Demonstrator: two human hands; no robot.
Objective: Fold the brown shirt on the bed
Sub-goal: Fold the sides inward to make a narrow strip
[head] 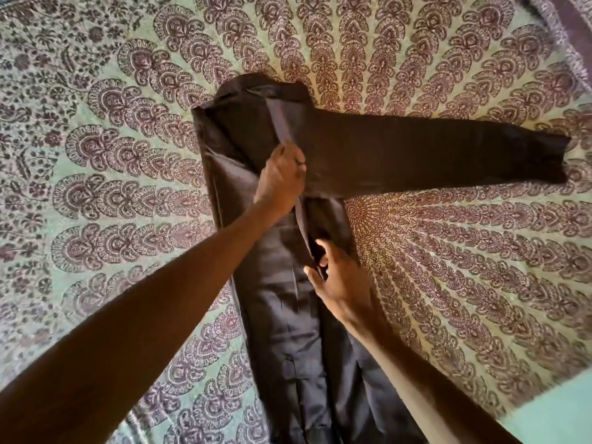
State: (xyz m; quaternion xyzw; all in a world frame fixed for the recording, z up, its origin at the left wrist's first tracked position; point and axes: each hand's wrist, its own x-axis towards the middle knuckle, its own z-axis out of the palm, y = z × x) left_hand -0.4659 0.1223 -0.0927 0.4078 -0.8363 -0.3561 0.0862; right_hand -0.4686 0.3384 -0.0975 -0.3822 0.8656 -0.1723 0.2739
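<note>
A: What's at the left?

B: The bedspread [105, 129], printed with paisley fans, covers the bed. The shirt [282, 315] lies on it near the middle, running lengthwise away from the person, its left side folded inward.

A: And the left hand?

B: The left hand [280, 179] reaches across onto the upper part of the shirt. Its fingers are curled shut, pinching the folded edge [282, 125] that runs down the centre.

A: The right hand?

B: The right hand [333, 277] sits lower on the same edge. Thumb and fingers close on the cloth there, lifting it slightly.

A: Anything further right?

B: One sleeve [448, 155] stretches straight out to the right, flat on the bedspread, cuff well apart from both hands. The bare mattress [557, 415] shows in the bottom right corner.
</note>
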